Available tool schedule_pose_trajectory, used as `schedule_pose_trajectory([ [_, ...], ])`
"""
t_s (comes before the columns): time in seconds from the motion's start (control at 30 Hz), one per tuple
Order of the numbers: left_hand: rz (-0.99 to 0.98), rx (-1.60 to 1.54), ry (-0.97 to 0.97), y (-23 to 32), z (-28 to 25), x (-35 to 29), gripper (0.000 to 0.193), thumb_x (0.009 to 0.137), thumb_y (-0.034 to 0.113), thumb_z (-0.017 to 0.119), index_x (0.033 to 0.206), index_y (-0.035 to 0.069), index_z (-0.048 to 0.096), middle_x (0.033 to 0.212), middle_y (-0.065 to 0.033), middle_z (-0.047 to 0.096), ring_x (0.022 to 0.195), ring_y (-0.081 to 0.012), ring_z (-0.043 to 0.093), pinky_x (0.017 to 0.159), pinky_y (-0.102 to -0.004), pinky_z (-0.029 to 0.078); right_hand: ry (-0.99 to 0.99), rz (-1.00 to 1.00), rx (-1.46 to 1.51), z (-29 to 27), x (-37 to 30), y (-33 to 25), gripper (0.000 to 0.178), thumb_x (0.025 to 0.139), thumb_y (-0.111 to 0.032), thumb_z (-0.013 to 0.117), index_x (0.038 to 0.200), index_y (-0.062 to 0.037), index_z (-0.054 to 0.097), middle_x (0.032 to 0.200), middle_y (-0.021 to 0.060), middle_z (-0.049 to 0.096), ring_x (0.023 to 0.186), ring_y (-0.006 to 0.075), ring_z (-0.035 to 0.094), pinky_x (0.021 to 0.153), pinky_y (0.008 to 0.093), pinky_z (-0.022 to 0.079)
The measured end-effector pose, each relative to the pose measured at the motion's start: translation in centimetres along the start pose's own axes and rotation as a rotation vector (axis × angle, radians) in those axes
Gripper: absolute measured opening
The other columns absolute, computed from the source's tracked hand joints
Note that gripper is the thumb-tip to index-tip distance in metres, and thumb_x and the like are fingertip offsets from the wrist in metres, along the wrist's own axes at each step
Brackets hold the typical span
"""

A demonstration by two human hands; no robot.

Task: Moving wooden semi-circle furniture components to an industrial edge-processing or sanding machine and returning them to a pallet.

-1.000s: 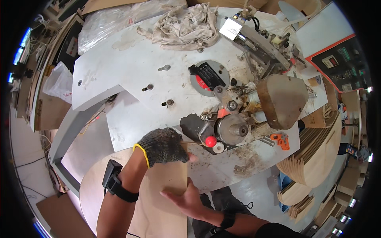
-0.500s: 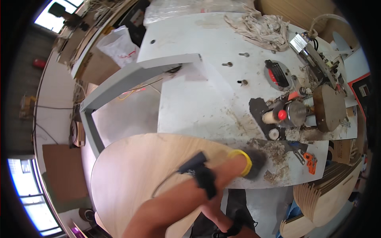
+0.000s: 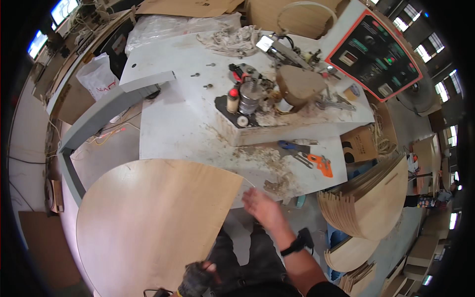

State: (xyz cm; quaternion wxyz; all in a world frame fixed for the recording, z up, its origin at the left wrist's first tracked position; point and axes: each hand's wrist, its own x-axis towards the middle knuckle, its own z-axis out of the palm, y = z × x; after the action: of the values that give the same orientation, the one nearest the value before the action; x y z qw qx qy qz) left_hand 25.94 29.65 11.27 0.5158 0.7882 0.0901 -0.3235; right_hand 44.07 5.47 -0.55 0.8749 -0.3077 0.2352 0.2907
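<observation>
Near the table (image 3: 170, 141) is a rounded, seemingly plywood panel (image 3: 158, 218).

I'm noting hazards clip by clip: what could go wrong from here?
The bare right hand is near the straight edge of the wooden panel, so a splinter might catch it. The orange tool lies near the edge of the white table and could get knocked off.

We're viewing from head ht via the L one of 2 side-by-side fisheye cams, facing down & fwd over the counter (image 3: 173, 128). The board (image 3: 158, 218) is sitting close, lower L; the ctrl panel (image 3: 376, 57) is standing farther off, upper R. Straight edges are bending twd the dark rim.
</observation>
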Motion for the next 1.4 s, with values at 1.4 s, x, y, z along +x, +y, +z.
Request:
schedule_pose_trajectory([
  [1.4,0.082,-1.338,1.568,-12.9,28.8,-12.3,0.057,0.092,0.053,0.045,0.129,0.011,0.05,0.127,-0.0114,0.055,0.118,-0.0321,0.047,0.104,-0.0499,0.035,-0.441,-1.402,-1.892,17.8,3.5,5.0,0.04,0.09,-0.027,0.057,0.113,0.0054,0.058,0.112,0.0241,0.061,0.103,0.0415,0.056,0.092,0.0472,0.044],
])
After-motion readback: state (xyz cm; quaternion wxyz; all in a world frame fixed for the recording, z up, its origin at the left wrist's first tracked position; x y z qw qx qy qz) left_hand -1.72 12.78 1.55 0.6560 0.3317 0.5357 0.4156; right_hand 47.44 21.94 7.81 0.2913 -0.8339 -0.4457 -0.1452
